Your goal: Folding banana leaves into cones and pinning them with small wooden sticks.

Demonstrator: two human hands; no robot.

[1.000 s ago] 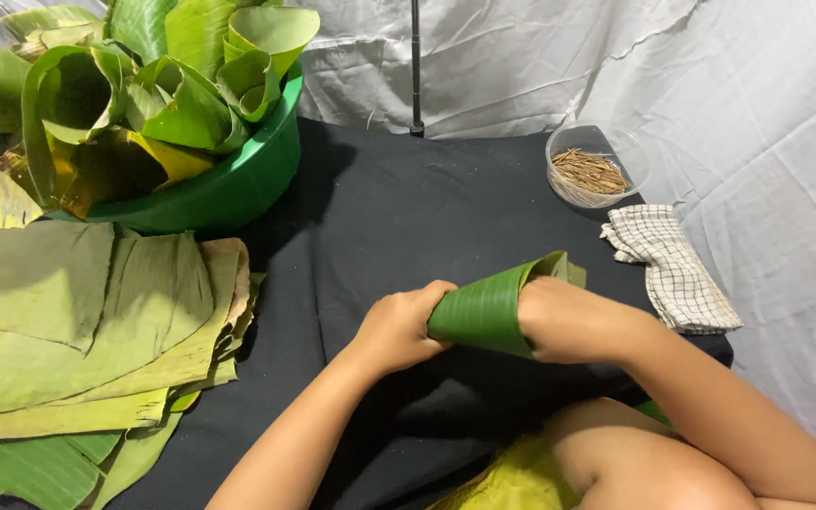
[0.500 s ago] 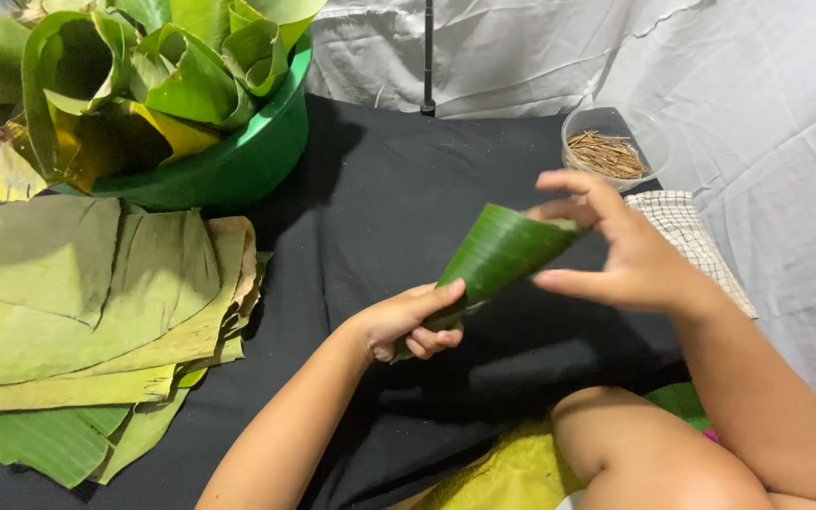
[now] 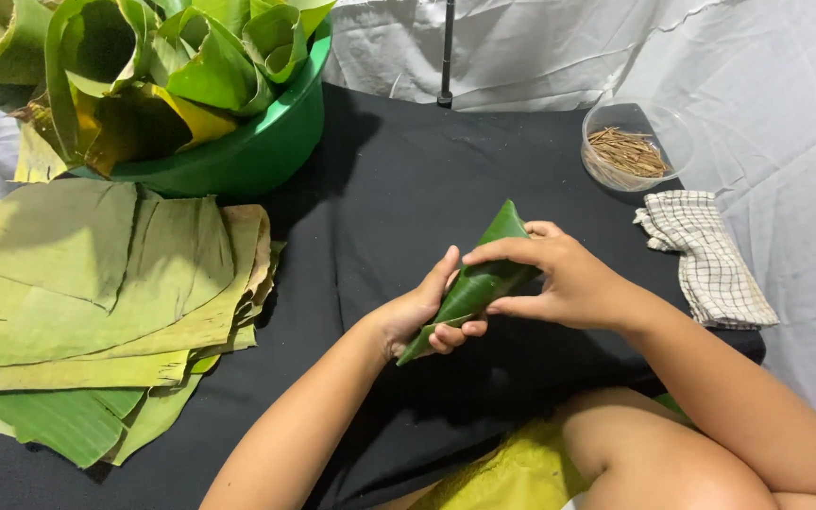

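The green leaf cone (image 3: 472, 288) is held above the black cloth (image 3: 380, 189), tip pointing down-left. Half a second ago it was a broad open cone held high by the right hand; now it has tightened into a narrow roll, so the shaping looks nearly finished. The left hand (image 3: 422, 316) curls around the lower tip, fingers closed on it. The right hand (image 3: 559, 279) pinches the upper part, thumb below and fingers over; whether the top edge is tucked in is hard to tell. To the left lies a stack of flat leaves (image 3: 106, 293); behind it, a green basin (image 3: 257, 151) of rolled leaves. A clear bowl of sticks (image 3: 630, 151) and a checked cloth (image 3: 705, 255) sit to the right, and nothing blocks them.
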